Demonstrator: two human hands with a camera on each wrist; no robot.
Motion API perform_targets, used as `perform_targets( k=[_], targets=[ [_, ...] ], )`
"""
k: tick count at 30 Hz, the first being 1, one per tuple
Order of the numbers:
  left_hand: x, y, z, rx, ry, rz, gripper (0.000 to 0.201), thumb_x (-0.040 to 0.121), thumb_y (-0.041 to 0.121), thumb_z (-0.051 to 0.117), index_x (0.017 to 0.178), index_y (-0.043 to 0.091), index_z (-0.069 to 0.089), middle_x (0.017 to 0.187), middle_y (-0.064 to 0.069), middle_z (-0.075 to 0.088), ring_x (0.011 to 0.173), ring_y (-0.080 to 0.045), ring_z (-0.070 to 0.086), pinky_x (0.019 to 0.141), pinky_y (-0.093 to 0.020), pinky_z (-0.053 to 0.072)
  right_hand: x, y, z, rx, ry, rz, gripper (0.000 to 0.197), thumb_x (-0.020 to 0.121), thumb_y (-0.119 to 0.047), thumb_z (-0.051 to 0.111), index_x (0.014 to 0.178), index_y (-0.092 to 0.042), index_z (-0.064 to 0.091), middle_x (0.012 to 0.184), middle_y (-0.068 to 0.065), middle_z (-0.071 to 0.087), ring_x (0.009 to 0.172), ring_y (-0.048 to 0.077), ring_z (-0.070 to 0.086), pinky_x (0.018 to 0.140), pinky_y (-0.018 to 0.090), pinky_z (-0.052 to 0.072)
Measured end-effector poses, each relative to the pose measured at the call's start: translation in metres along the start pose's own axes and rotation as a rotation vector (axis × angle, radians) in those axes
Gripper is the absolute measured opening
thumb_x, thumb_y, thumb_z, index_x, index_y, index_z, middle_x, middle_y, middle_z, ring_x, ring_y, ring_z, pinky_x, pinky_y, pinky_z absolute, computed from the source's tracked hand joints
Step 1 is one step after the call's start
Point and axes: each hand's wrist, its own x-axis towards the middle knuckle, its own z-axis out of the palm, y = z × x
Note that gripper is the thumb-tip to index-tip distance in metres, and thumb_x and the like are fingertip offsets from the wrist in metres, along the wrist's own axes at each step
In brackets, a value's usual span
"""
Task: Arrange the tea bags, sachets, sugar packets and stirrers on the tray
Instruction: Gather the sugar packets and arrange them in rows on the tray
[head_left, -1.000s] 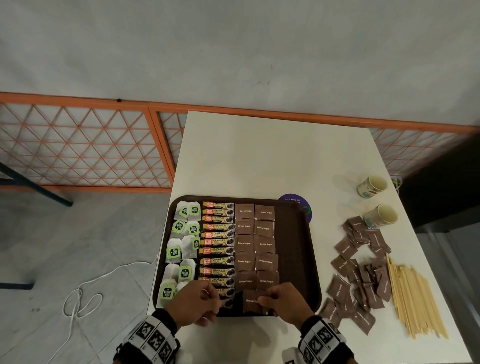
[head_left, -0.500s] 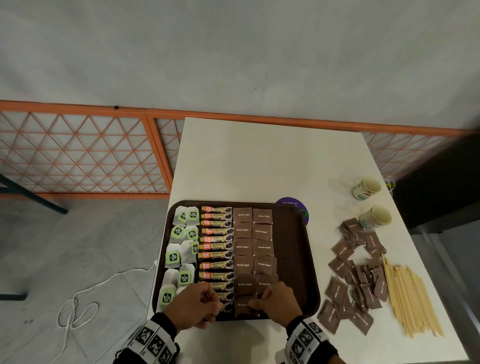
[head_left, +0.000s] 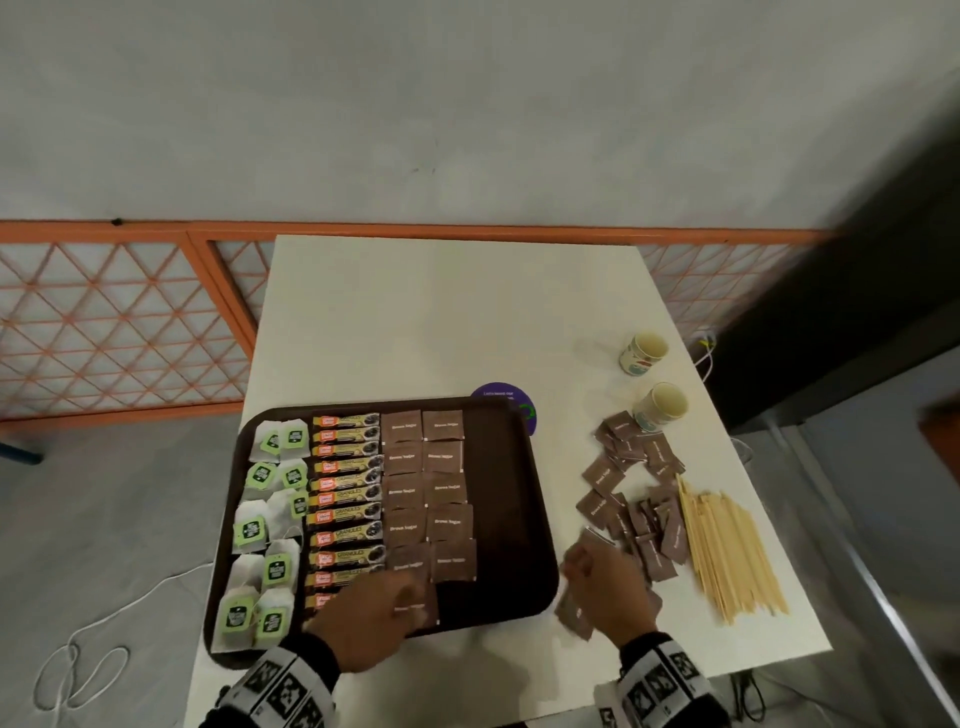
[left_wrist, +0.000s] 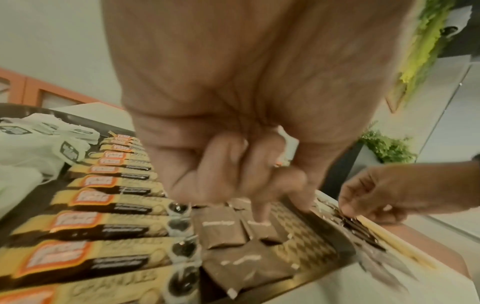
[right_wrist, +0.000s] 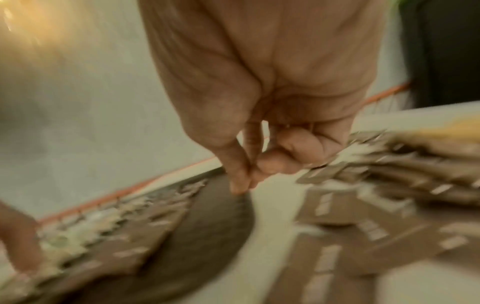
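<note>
On the dark brown tray (head_left: 511, 525) lie columns of green-tagged tea bags (head_left: 270, 519), coffee sachets (head_left: 345, 499) and brown sugar packets (head_left: 426, 493). My left hand (head_left: 410, 597) is at the tray's near edge. In the left wrist view its index fingertip (left_wrist: 259, 218) touches a sugar packet (left_wrist: 262, 228) while the other fingers curl. My right hand (head_left: 576, 566) is off the tray, above the loose sugar packets (head_left: 639, 519). In the blurred right wrist view its thumb and forefinger (right_wrist: 241, 185) meet with nothing visible between them. Wooden stirrers (head_left: 727, 551) lie at the right.
Two paper cups (head_left: 644, 353) (head_left: 665, 405) stand at the table's back right. A purple round coaster (head_left: 501, 395) shows behind the tray's far right corner. The table's right edge runs just past the stirrers. An orange lattice fence stands behind the table.
My right hand has left the tray's near edge and swung right to the loose sugar packets. The left hand stays by the nearest sugar packet on the tray.
</note>
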Motion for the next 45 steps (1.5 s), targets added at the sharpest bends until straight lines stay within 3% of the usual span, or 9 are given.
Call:
perform_targets(
  k=[3,8,13,20,25,32,37,41,45],
  targets=[
    [0.01,0.015,0.002,-0.054,0.129,0.008,0.008,0.093,0.033,0.059,0.095,0.028,0.065,0.088,0.012,0.065,0.08,0.0,0.059,0.068,-0.014,0.043,0.014,0.023,-0.021,-0.126,0.041,-0.023,0.016,0.091,-0.022,0.059,0.101,-0.034,0.064,0.101,-0.011,0.065,0.087,0.011,0.063,0.077,0.031,0.054],
    [0.029,0.056,0.015,-0.041,0.167,0.019,0.016,0.094,0.037,0.06,0.104,0.027,0.066,0.086,0.018,0.059,0.077,0.004,0.055,0.064,-0.008,0.037,0.03,0.033,-0.015,-0.142,-0.1,0.051,0.059,0.082,-0.033,0.074,0.132,-0.021,0.044,0.135,0.003,0.045,0.114,0.025,0.056,0.088,0.034,0.047],
    [0.048,0.089,0.027,-0.082,0.204,-0.012,0.017,0.092,0.042,0.061,0.105,0.031,0.066,0.085,0.013,0.062,0.076,0.001,0.057,0.064,-0.012,0.038,0.042,0.047,-0.011,-0.005,-0.119,0.075,0.052,0.08,-0.027,0.076,0.12,-0.02,0.044,0.104,0.0,0.058,0.087,0.016,0.053,0.076,0.031,0.049],
    [0.073,0.128,0.034,-0.087,0.224,0.015,0.022,0.092,0.041,0.062,0.108,0.028,0.068,0.074,0.015,0.056,0.068,0.002,0.053,0.06,-0.012,0.035,0.052,0.058,-0.015,-0.152,-0.13,-0.07,0.035,0.075,-0.038,0.077,0.095,-0.025,0.052,0.121,-0.002,0.041,0.11,0.019,0.045,0.091,0.033,0.049],
    [0.074,0.129,0.037,-0.095,0.21,-0.008,0.022,0.092,0.041,0.062,0.108,0.027,0.068,0.075,0.014,0.06,0.069,0.001,0.056,0.062,-0.012,0.038,0.056,0.055,-0.018,-0.129,-0.148,-0.104,0.037,0.079,-0.034,0.075,0.104,-0.025,0.05,0.112,-0.004,0.054,0.101,0.015,0.051,0.086,0.028,0.047],
    [0.056,0.126,0.054,-0.269,0.217,-0.026,0.034,0.092,0.045,0.061,0.118,0.024,0.059,0.089,0.01,0.064,0.076,0.001,0.058,0.065,-0.009,0.041,0.041,0.036,-0.042,-0.218,-0.188,-0.341,0.009,0.093,-0.035,0.06,0.1,-0.031,0.056,0.106,-0.007,0.061,0.093,0.007,0.055,0.085,0.024,0.047],
    [0.046,0.114,0.054,-0.47,0.084,0.016,0.04,0.086,0.035,0.072,0.119,0.021,0.054,0.112,0.003,0.069,0.099,-0.01,0.065,0.089,-0.028,0.055,-0.001,-0.019,-0.042,-0.166,-0.524,-0.577,0.018,0.092,-0.023,0.06,0.105,-0.029,0.049,0.089,-0.014,0.059,0.074,0.002,0.057,0.071,0.02,0.051],
    [0.033,0.077,0.039,-0.611,0.117,-0.017,0.016,0.096,0.021,0.059,0.107,0.009,0.063,0.098,-0.013,0.072,0.083,-0.027,0.072,0.074,-0.042,0.061,-0.003,-0.053,-0.027,0.085,-0.458,-0.458,0.034,0.076,-0.023,0.078,0.096,-0.024,0.05,0.08,-0.004,0.066,0.067,0.009,0.062,0.061,0.022,0.053],
    [0.016,0.053,0.025,-1.068,0.196,-0.175,0.023,0.103,0.011,0.045,0.117,0.003,0.06,0.107,-0.018,0.071,0.092,-0.029,0.074,0.074,-0.036,0.061,-0.007,-0.07,0.004,0.426,-0.415,-0.226,0.009,0.084,-0.022,0.075,0.089,-0.019,0.068,0.072,-0.004,0.068,0.061,0.003,0.059,0.06,0.019,0.048]
  ],
)
